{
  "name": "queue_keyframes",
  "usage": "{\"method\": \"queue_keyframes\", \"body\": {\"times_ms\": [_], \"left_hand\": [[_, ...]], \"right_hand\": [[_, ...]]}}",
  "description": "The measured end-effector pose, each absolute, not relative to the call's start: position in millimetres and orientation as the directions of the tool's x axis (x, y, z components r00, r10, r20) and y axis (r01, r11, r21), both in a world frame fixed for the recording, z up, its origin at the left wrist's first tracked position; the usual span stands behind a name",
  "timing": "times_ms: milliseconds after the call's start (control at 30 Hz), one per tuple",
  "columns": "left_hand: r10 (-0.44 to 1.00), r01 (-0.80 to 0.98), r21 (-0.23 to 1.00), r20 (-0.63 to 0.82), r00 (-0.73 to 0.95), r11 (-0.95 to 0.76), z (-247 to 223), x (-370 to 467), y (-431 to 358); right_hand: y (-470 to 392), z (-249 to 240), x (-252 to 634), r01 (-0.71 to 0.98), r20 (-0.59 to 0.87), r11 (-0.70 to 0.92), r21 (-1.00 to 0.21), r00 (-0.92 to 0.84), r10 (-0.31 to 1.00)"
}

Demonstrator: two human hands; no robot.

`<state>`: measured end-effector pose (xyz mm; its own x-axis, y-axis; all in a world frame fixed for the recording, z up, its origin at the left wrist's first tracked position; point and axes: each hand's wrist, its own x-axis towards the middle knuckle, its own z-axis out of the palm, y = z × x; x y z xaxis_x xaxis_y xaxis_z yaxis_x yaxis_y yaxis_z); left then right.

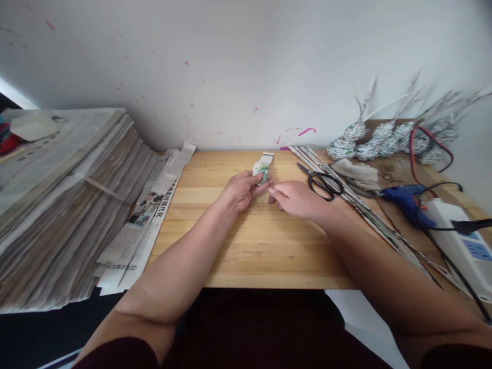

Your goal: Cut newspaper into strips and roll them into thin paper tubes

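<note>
A short strip of printed paper [263, 165], white with a green picture, rises over the middle of the wooden table. My left hand [246, 190] is closed on it, thumb on top and fingers beneath. Just to the right, my right hand [294, 199] is closed in a pinch, its fingertips close to the left fingertips. Whatever sits in that pinch is too small to make out. Black-handled scissors [326, 184] lie right of my right hand, touching a bundle of thin rolled paper sticks [357, 207].
A tall newspaper stack [77, 205] stands left, with cut newspaper strips [149, 215] beside it. Several woven paper gourd shapes [378, 141] stand at the back right. A blue glue gun [407, 202], a cloth [355, 174] and a white power strip [455, 241] occupy the right side.
</note>
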<state>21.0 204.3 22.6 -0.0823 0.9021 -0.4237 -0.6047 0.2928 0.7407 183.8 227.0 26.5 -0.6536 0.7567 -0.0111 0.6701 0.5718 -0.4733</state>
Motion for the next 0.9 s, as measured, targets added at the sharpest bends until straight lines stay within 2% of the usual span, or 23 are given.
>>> {"method": "queue_keyframes", "body": {"times_ms": [133,200,433,633,900], "left_hand": [[0.901,-0.618,0.739,-0.420,-0.111,0.268,23.5,20.3,205.0],[0.903,-0.622,0.737,-0.416,-0.109,0.264,23.7,19.8,205.2],[0.900,-0.610,0.741,-0.424,-0.100,0.281,23.3,19.8,205.3],[0.902,-0.619,0.735,-0.421,-0.096,0.277,22.4,20.2,205.9],[0.895,-0.608,0.742,-0.432,-0.112,0.282,23.9,20.7,204.9]], "right_hand": [[227.3,23.5,183.3,0.650,0.200,0.648,-0.397,-0.628,0.752],[227.6,23.3,182.9,0.642,0.236,0.673,-0.366,-0.636,0.735],[227.9,27.9,184.4,0.669,0.029,0.609,-0.427,-0.663,0.748],[224.1,31.2,183.6,0.656,0.027,0.574,-0.490,-0.647,0.762],[226.8,28.8,183.4,0.638,0.082,0.591,-0.493,-0.642,0.762]]}}
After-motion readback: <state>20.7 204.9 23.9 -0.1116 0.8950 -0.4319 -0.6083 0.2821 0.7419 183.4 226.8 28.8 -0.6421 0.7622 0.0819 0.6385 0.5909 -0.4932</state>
